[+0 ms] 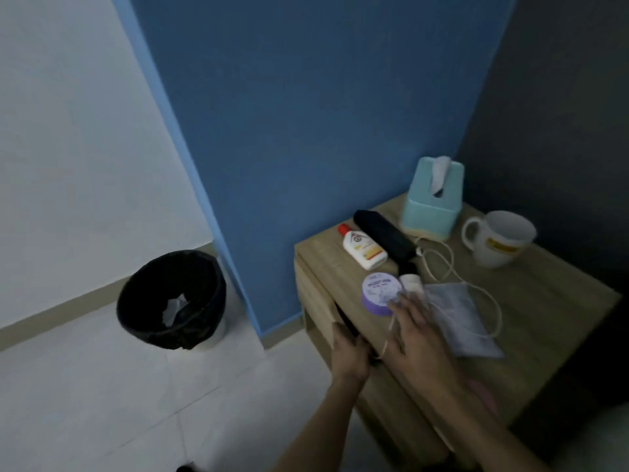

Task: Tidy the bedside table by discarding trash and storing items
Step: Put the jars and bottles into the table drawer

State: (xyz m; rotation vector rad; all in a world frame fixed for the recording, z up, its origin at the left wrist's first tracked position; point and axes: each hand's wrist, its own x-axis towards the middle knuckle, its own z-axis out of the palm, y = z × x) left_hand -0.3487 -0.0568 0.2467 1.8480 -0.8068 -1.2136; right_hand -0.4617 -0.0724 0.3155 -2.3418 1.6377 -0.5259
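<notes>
On the wooden bedside table (531,301) lie a round purple tin (377,294), a small white container (412,284), a face mask (466,321) with white loops, a white lotion bottle with a red cap (362,248), a folded black umbrella (384,236) and a white cable (442,264). My right hand (413,330) rests flat on the tabletop, its straight fingertips touching the purple tin and the white container. My left hand (349,354) grips the front edge of the table's drawer (320,301), which stands slightly pulled out.
A teal tissue box (432,202) and a white mug (500,238) stand at the back of the table. A black-lined trash bin (172,301) with a white scrap inside sits on the tiled floor to the left, by the blue wall.
</notes>
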